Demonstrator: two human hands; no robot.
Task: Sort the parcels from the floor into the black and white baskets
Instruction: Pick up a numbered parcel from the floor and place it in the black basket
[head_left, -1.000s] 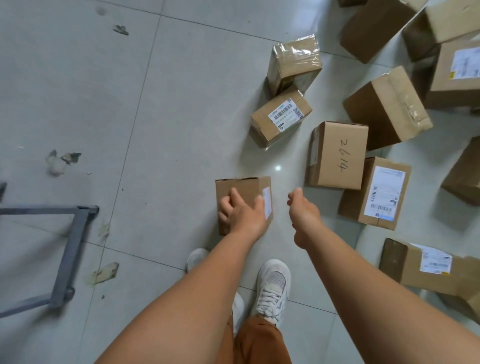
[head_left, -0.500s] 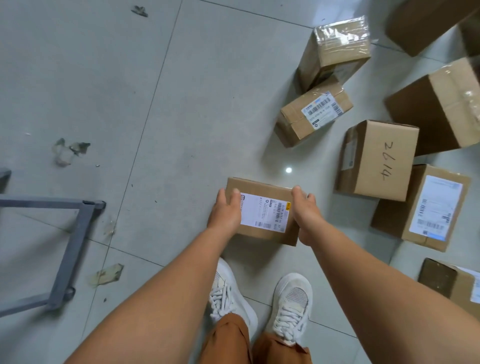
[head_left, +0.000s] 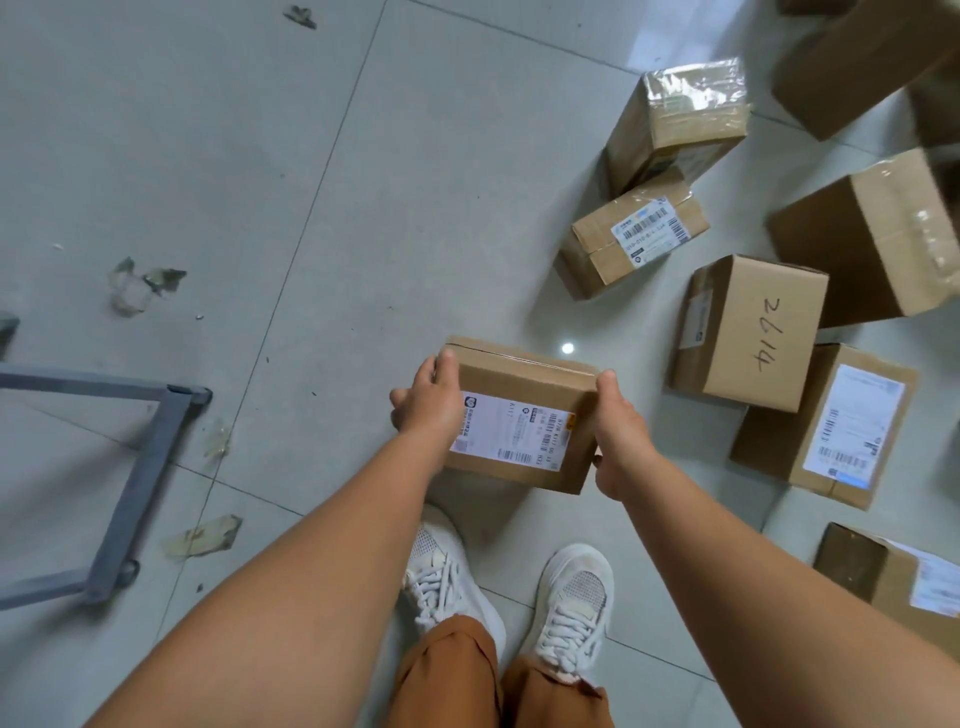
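The floor (head_left: 260, 156) is made of large pale grey tiles, with some torn scraps of tape stuck on it at the left of the frame. A grey metal frame (head_left: 140, 467) lies at the lower left. Many brown cardboard parcels are spread over the right side: a big one (head_left: 878, 239) at the right edge, a box marked "2614" (head_left: 753, 332) in handwriting, a parcel with a long white label (head_left: 826, 426) just beside it and lower, a small labelled box (head_left: 634, 239) and a box wrapped in shiny tape (head_left: 675, 119) above it.

In the centre, the held parcel (head_left: 524, 415) shows its white shipping label upward and is lifted above the floor, over the white shoes (head_left: 571, 603). The left hand (head_left: 428, 400) grips its left end, with the fingers curled around the edge. The right hand (head_left: 618, 441) grips the right end in the same way.
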